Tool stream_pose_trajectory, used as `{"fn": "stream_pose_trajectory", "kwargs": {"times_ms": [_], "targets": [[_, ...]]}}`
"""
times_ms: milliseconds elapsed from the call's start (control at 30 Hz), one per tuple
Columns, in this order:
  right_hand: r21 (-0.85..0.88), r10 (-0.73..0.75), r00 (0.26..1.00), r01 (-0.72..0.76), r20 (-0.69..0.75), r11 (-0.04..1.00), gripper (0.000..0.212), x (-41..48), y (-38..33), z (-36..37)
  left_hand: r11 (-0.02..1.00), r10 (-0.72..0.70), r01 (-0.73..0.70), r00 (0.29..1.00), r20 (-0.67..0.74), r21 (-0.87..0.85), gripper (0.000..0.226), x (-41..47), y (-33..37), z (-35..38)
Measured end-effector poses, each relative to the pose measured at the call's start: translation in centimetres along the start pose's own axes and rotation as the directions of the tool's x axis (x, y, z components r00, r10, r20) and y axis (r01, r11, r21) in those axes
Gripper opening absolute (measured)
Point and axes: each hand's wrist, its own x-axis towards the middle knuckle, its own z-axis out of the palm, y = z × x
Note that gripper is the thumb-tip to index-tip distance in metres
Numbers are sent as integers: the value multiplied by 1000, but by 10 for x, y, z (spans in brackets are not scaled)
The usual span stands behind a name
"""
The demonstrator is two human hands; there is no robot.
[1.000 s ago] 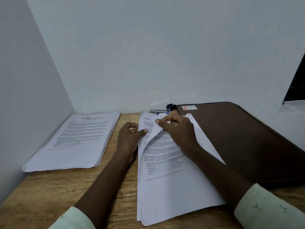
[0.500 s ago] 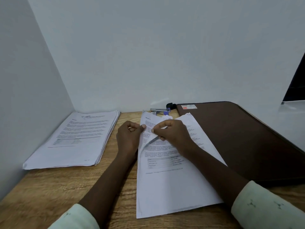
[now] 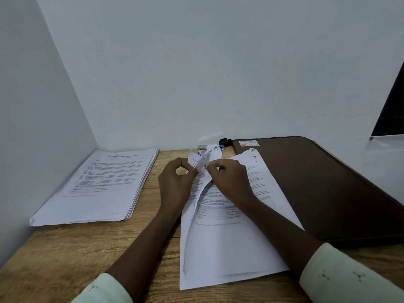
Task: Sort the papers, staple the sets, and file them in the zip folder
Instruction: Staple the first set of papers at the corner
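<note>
Both grips on papers beside zip folder

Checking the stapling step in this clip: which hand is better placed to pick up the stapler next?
Right, likely. The stapler lies just beyond the right hand, by the zip folder, while the left hand also pinches the raised corner of the paper set and could hold it aligned.
</note>
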Motion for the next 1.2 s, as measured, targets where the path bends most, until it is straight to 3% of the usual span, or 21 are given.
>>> {"fn": "stream_pose_trajectory", "kwargs": {"times_ms": [200,333,433,600,700,733,833,1000,1200], "targets": [[59,111,993,-113,38,992,43,-2,-6,0,993,109,-113,990,91,44,25,-4,2,6],[31,144,989,-145,28,989,31,1,-3,-2,992,124,-129,977,174,16,23,-5,8,3],[50,195,981,-194,1,980,33,6,3,-4,997,8,9,974,225,-76,32,-4,10,-2],[59,212,976,-209,-46,976,39,6,4,-5,951,-237,259,961,140,-167,51,4,-1,-10],[51,153,987,-151,-53,987,23,5,4,-4,900,-362,388,919,157,-200,50,9,-8,-10],[75,129,989,-124,-65,989,26,3,4,-4,897,-372,397,916,150,-197,47,10,-8,-9],[152,33,992,-14,-118,988,58,0,2,-6,898,-381,401,915,135,-184,35,12,-10,-9],[2,-116,971,119,-208,993,14,-2,2,-1,925,-331,343,939,94,-166,22,7,-9,-10],[-13,-55,991,54,-122,998,20,0,2,-1,985,-170,171,985,-38,16,21,3,-5,-7]]}}
